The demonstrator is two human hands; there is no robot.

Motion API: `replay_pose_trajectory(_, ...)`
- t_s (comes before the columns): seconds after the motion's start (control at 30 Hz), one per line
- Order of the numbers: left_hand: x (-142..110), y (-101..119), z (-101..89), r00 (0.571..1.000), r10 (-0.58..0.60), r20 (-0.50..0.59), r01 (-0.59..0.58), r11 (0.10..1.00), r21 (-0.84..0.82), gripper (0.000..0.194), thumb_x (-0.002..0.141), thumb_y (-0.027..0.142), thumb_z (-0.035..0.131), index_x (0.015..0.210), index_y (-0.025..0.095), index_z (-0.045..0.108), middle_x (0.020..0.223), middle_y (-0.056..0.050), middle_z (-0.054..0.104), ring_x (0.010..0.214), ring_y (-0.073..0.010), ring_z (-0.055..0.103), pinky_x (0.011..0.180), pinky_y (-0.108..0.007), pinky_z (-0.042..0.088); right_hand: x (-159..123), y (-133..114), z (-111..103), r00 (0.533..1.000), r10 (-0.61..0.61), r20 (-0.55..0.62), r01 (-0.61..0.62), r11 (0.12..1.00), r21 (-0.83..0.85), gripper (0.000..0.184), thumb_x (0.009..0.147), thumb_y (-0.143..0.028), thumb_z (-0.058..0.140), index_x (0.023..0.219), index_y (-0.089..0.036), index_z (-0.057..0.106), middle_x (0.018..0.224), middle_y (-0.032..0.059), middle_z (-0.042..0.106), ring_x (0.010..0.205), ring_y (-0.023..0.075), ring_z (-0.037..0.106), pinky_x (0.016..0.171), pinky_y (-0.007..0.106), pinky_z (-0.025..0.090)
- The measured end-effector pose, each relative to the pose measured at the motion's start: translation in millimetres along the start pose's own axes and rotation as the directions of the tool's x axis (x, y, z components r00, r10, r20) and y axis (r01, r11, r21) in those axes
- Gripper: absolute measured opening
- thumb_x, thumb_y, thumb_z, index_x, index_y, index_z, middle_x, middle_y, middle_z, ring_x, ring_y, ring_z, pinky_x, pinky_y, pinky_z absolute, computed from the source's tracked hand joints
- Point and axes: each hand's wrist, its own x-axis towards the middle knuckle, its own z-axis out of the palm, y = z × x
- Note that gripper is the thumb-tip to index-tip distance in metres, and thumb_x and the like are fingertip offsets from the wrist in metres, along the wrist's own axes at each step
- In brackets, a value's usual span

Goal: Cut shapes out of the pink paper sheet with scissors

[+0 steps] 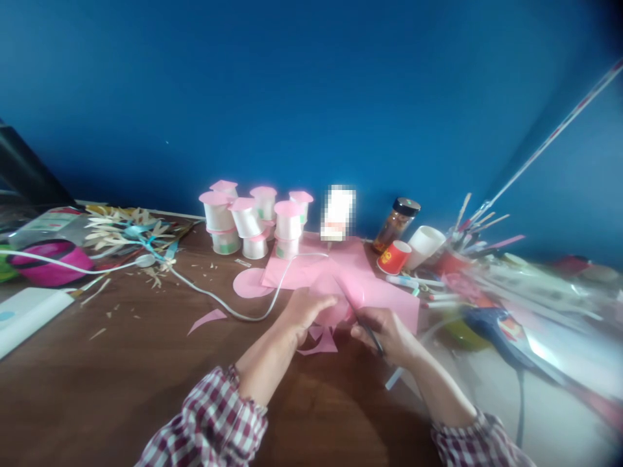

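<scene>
My left hand [307,310] grips a roundish piece of pink paper [331,308] by its left side, thumb on top. A slim dark tool [372,334] is closed in the fingers of my right hand [387,329]; its thin upper end meets the paper's right edge. Blur and my fingers hide what kind of tool it is. Under and behind my hands lie larger pink sheets [399,303]. Pink offcuts [325,342] rest on the brown table just below the held piece. A pink paper disc [250,283] lies to the left, near a curved scrap [208,319].
White cups [246,224] with pink paper tops stand stacked at the back. A white cable [221,308] curves across the table. Right of centre are a dark-lidded jar [396,224], a red paper cup [394,257] and blurred clutter. Pale wooden pieces [129,230] are heaped at left.
</scene>
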Motion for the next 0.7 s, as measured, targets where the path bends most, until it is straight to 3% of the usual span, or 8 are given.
replay_pose_trajectory(0.33,-7.3,7.1,2.5,1.000,-0.005,-0.024,0.004,1.000,-0.019,0.025,0.058,0.028,0.076,0.074,0.009,0.069,0.068,-0.011,0.069,0.060,-0.0212,0.062,0.054,-0.029,0.044,-0.1,-1.0,-0.8,0.999,-0.038,-0.021,0.037,0.999,-0.031,0.031,0.076,-0.040,0.067,0.065,-0.013,0.058,0.052,-0.0043,0.041,0.048,0.0080,0.034,0.043,0.019,0.025)
replay_pose_trajectory(0.7,-5.5,7.6,0.0,1.000,0.000,0.024,0.001,1.000,-0.030,0.025,0.056,0.028,0.077,0.069,0.009,0.067,0.066,-0.010,0.068,0.059,-0.0201,0.062,0.055,-0.029,0.045,-0.5,7.8,6.6,0.999,0.049,-0.007,-0.048,0.992,0.121,0.027,0.079,-0.040,0.064,0.076,-0.014,0.060,0.047,-0.0055,0.045,0.039,0.0074,0.040,0.038,0.019,0.030)
